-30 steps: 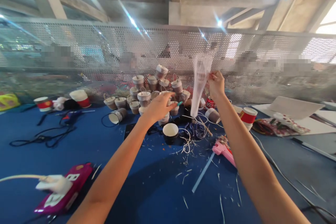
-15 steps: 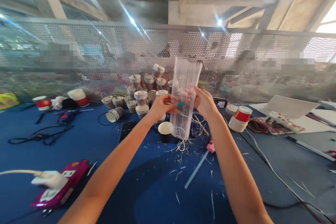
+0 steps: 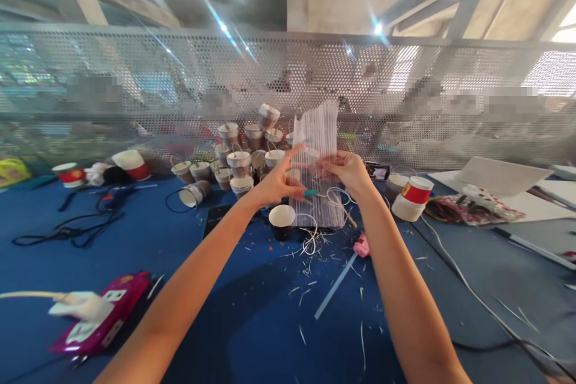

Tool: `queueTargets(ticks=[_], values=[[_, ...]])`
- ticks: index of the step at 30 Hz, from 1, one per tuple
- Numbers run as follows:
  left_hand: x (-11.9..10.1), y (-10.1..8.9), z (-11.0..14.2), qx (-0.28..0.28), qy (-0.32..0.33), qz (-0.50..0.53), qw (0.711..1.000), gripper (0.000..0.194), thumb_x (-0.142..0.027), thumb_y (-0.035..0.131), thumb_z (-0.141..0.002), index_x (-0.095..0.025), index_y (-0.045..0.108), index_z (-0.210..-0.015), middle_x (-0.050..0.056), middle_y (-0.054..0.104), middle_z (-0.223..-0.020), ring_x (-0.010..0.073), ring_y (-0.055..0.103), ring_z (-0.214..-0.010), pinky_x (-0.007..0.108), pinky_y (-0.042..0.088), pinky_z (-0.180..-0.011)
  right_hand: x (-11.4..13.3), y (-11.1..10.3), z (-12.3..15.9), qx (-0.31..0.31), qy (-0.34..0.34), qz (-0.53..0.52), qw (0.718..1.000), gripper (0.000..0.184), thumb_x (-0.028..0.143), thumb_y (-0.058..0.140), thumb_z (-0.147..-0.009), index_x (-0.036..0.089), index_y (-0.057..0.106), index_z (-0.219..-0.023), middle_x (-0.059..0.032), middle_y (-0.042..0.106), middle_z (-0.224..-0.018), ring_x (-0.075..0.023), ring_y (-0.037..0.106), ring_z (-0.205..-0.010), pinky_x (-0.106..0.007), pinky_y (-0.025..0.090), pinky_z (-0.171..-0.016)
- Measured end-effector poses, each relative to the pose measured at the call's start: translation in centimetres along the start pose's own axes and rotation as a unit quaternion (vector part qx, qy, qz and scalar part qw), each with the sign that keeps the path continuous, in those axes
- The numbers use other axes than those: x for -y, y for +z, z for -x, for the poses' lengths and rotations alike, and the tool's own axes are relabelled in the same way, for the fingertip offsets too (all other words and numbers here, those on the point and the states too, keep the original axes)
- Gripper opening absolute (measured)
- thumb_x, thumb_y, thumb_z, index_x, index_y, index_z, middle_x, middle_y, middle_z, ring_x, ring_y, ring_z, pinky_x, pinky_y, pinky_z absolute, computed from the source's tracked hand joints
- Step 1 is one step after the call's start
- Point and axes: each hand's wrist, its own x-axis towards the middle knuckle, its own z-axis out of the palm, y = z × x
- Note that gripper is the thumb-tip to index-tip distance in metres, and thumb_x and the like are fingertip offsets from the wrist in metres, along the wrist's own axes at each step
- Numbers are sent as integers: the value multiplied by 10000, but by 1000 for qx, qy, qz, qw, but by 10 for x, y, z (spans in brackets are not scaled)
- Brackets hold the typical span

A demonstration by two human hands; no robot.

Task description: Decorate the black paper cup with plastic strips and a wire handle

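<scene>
A whitish see-through sheet with fine upright lines (image 3: pixel 320 126) is held up over the middle of the table. At its right edge, my right hand (image 3: pixel 348 173) pinches it between thumb and fingers. My left hand (image 3: pixel 274 183) is by the left edge, thumb and forefinger spread apart; its thumb has a teal nail, and some fingers show blurred through the sheet. Just below stands a dark paper cup with a pale inside (image 3: pixel 282 216), beside a loop of white cord (image 3: pixel 309 246). Near my right forearm lies a pink glue gun (image 3: pixel 361 245) with a long translucent stick (image 3: pixel 335 288).
Small grey cups with handles (image 3: pixel 238 162) are stacked behind my left hand. A purple power strip (image 3: pixel 105 315) with a white plug lies front left. Red-and-white cups (image 3: pixel 416 191), cables (image 3: pixel 468 288) and white scraps lie about. A perforated metal screen (image 3: pixel 180 84) closes off the back.
The sheet, bunched narrow at first, moved left between my hands and spread wider and flatter. My right hand moved left and lower with it; my left hand's fingers closed in, then parted.
</scene>
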Motion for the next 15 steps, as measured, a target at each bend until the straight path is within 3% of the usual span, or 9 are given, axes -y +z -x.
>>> queueTargets(ticks=[3,5,7,9,12,15], values=[[5,-1,-1,41,-39,-26,998,561,-167,743,-623,-207,570,-1155,66,678,-924,172,675,-708,332,588,-652,1,0,0,-8,-8,51,999,161,265,675,-664,164,604,-766,-16,672,-700,-126,621,-558,-303,530,-606],[8,-2,-2,38,-54,-37,997,424,-166,715,-652,-170,610,-1063,27,673,-697,185,684,-695,327,585,-649,7,-10,3,-30,-12,141,989,234,349,667,-681,152,605,-790,-32,665,-712,-139,620,-578,-310,514,-600],[8,-5,-3,21,-61,-51,997,406,-160,694,-674,-176,599,-1069,4,659,-606,190,693,-693,314,582,-642,19,-26,10,-69,-31,271,960,319,448,658,-686,147,605,-776,-46,656,-700,-164,621,-626,-316,493,-612],[5,-8,-3,-1,-54,-75,996,399,-168,683,-692,-186,589,-1079,-1,668,-604,184,697,-675,295,579,-625,34,-44,21,-103,-50,384,916,366,514,646,-686,153,603,-733,-57,651,-682,-189,619,-681,-325,475,-646],[0,-12,-3,-34,-25,-97,994,385,-184,687,-697,-191,588,-1069,2,682,-658,180,698,-676,280,578,-603,47,-59,36,-91,-17,405,910,383,543,566,-757,164,605,-723,-72,666,-703,-174,616,-640,-293,459,-596],[-1,-17,-2,-68,1,-99,993,383,-186,692,-695,-194,585,-1063,23,697,-791,181,700,-703,278,581,-599,34,-48,52,-30,11,452,892,354,485,522,-812,162,603,-692,-73,664,-650,-157,603,-564,-265,428,-540]])
